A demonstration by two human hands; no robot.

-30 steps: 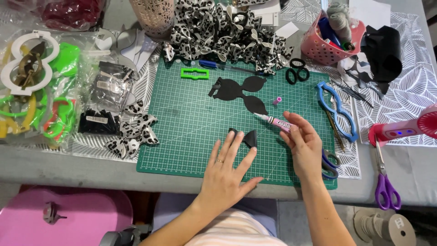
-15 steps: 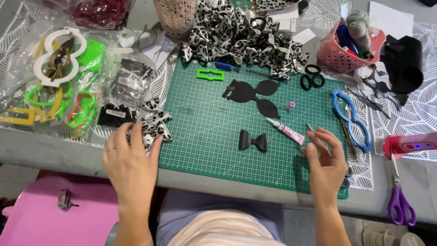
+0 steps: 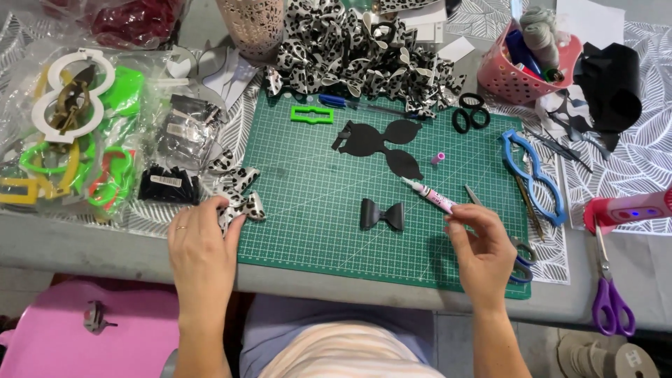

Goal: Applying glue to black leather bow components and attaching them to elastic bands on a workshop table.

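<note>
Fingers (image 3: 470, 213) of our right hand (image 3: 483, 248) are pinched together on the back end of a pink glue pen (image 3: 428, 194), whose white tip points up and to the left across the green cutting mat (image 3: 308, 203). Our left hand (image 3: 201, 241) sits at the mat's left edge, its fingertips closed on a leopard-print bow piece (image 3: 241, 199) that lies half on the mat and half off it.

From the head camera we see one folded black bow (image 3: 382, 214) lying flat on the mat, just left of the pen and apart from both hands. Above it on the mat lie black cut-out bow shapes (image 3: 381, 140), a green plastic template (image 3: 312, 114) and a small pink cap (image 3: 438, 157). Beyond the mat's top edge a heap of leopard-print bows (image 3: 364, 52) covers the worktop (image 3: 84, 245). Right of the mat we see a blue template (image 3: 532, 175), a pink basket (image 3: 521, 70), black scissors (image 3: 470, 113), a pink glue gun (image 3: 626, 210) and purple scissors (image 3: 610, 297). Left of the mat, clear bags (image 3: 70, 140) hold coloured templates.
</note>
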